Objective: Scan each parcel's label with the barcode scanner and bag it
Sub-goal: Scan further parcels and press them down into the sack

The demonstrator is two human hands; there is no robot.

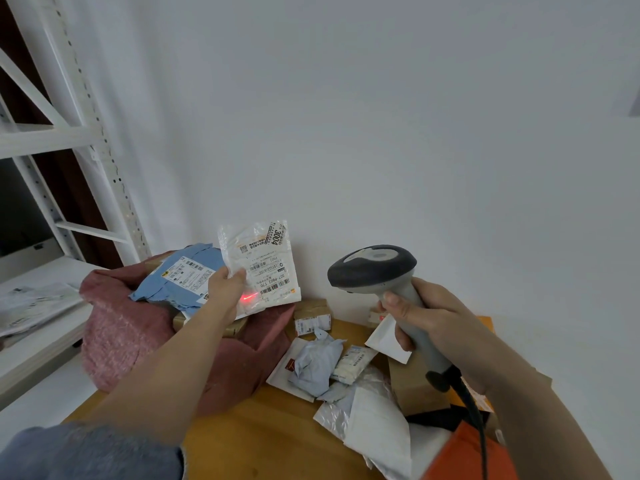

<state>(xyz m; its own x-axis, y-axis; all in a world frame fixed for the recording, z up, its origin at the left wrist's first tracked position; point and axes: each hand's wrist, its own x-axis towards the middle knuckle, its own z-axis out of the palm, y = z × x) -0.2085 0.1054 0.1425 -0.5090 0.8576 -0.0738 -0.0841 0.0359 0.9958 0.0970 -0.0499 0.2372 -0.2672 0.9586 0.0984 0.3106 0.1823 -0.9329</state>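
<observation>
My left hand (pixel 225 289) pinches a small white parcel (pixel 266 261) by its left edge and holds it upright above the pink bag (pixel 117 334). Its printed label faces me. A red scan line glows on the parcel's lower left corner, beside my fingers. My right hand (pixel 429 313) grips the handle of a grey barcode scanner (pixel 374 268), whose dark head points left at the parcel. A blue parcel (pixel 180 278) with a white label lies in the mouth of the pink bag.
Several loose parcels lie on the wooden table (pixel 270 431): a crumpled pale-blue one (pixel 313 362), a white mailer (pixel 377 424), a brown box (pixel 414 386), a small taped box (pixel 311 315), an orange one (pixel 464 455). A white metal shelf (pixel 52 133) stands at left. The wall is close behind.
</observation>
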